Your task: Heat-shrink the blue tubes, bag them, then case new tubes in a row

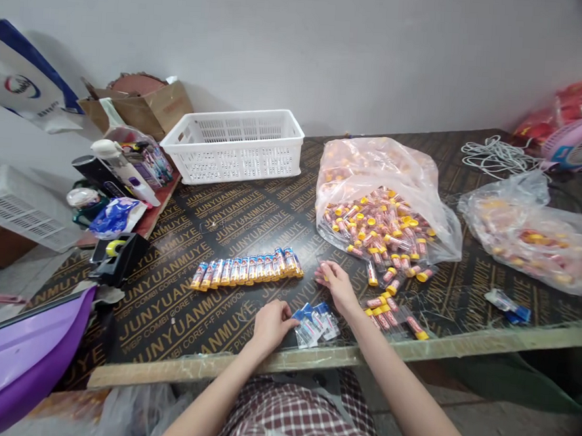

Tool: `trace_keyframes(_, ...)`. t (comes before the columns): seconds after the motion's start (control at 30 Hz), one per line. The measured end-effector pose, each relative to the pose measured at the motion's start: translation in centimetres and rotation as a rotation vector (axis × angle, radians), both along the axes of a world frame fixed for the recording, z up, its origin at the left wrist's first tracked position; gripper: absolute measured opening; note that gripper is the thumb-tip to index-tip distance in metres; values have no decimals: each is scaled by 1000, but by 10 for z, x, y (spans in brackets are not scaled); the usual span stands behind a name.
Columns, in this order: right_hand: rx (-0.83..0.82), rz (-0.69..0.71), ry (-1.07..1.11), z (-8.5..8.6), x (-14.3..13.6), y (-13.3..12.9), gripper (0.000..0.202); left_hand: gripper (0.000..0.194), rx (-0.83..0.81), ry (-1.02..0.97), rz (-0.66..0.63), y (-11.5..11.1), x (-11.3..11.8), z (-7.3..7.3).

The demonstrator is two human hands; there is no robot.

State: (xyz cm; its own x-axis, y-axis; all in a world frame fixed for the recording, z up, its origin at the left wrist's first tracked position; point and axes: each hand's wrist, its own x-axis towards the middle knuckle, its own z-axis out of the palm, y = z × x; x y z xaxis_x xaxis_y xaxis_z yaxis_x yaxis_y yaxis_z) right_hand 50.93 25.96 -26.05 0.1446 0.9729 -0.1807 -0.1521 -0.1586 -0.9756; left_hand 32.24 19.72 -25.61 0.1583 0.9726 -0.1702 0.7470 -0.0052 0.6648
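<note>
My left hand [271,325] is at the front of the table with its fingers curled. Its thumb tip reaches the edge of several small blue-and-clear packets [316,326]; any hold is hidden. My right hand [337,285] is just above the tabletop, past the packets, fingers drawn together; whatever is between them is too small to make out. To the left, small tubes [248,269] with blue tops and orange lower ends lie side by side in a slanting row. On the right, loose yellow-capped tubes [382,314] lie near my right forearm.
A large clear bag [383,159] spills yellow-capped tubes onto the dark table. Another filled bag [540,243] lies farther right. A white basket [235,165] stands at the back. A tape dispenser [115,260] and purple dustpan-like object [26,360] are left; a pink fan [579,143] is far right.
</note>
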Motion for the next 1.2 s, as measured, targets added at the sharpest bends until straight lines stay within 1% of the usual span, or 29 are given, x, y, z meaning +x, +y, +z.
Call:
trace_keyframes(0.1, -23, 34, 30, -2, -14, 11, 41, 8, 33, -1, 33, -6, 4, -5)
trace_keyframes(0.17, -32, 60, 37, -1, -18, 12, 40, 5, 28, -17, 26, -5, 5, -4)
trace_keyframes(0.23, -23, 45, 29, 0, -17, 10, 41, 5, 40, -30, 3, -4, 4, -3)
trace_keyframes(0.37, 25, -41, -14, 5, -4, -2, 44, 4, 74, -52, -30, -6, 1, -3)
trace_keyframes(0.47, 76, -59, -103, 12, 7, -18, 45, 4, 107, -66, -26, -8, 0, -3)
trace_keyframes(0.53, 97, -59, -159, 17, 12, -29, 44, 6, 128, -109, -3, -8, 0, -3)
trace_keyframes(0.6, 90, -59, -168, 22, 15, -41, 43, 9, 106, -207, 49, -6, 0, -1)
trace_keyframes(0.63, 83, -63, -160, 24, 16, -46, 42, 10, 67, -286, 79, -4, 0, 1)
trace_keyframes(0.77, 107, -66, -139, 29, 17, -63, 34, 20, -212, -776, 250, 5, -3, 10)
trace_keyframes(0.83, 123, -31, -157, 31, 15, -70, 32, 27, -306, -966, 349, 9, -5, 14)
trace_keyframes(0.9, 150, 17, -205, 33, 13, -77, 31, 34, -330, -1051, 422, 12, -7, 17)
trace_keyframes(1.0, 227, 53, -302, 37, 7, -86, 26, 41, -337, -1115, 481, 15, -10, 17)
trace_keyframes(1.07, 271, 51, -338, 39, 2, -91, 24, 37, -357, -1169, 517, 17, -11, 17)
trace_keyframes(1.13, 296, 51, -353, 39, -2, -96, 23, 31, -381, -1226, 579, 18, -11, 16)
trace_keyframes(1.2, 323, 55, -374, 39, -5, -100, 22, 30, -391, -1263, 643, 19, -11, 16)
